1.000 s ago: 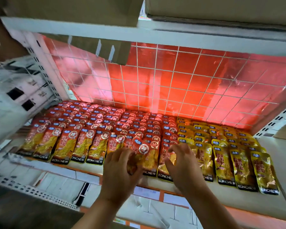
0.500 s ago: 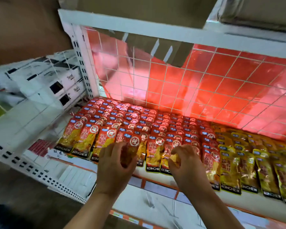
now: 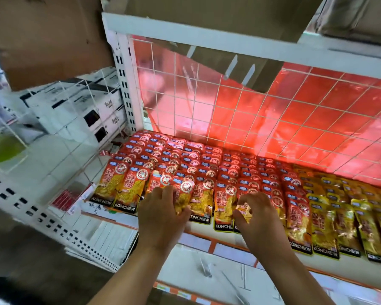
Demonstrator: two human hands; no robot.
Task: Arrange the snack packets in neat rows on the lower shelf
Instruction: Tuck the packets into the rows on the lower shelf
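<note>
Nearest, the left hand (image 3: 163,213) grips a red KONCHEW packet (image 3: 184,195) in the front row on the lower shelf (image 3: 204,230). The right hand (image 3: 260,216) pinches the crumpled end of a second packet (image 3: 243,211). Behind them, red snack packets (image 3: 185,159) lie in overlapping rows, with yellow packets (image 3: 339,205) to their right. A wire grid back (image 3: 229,106) stands farthest.

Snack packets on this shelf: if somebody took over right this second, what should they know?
Left hand grips a front-row red packet. Right hand pinches a second packet further right.
Red rows fill the lower shelf left and middle; yellow rows sit on the right.
Done: most rows laid.
To do: straighten the two held packets at the front edge.
</note>
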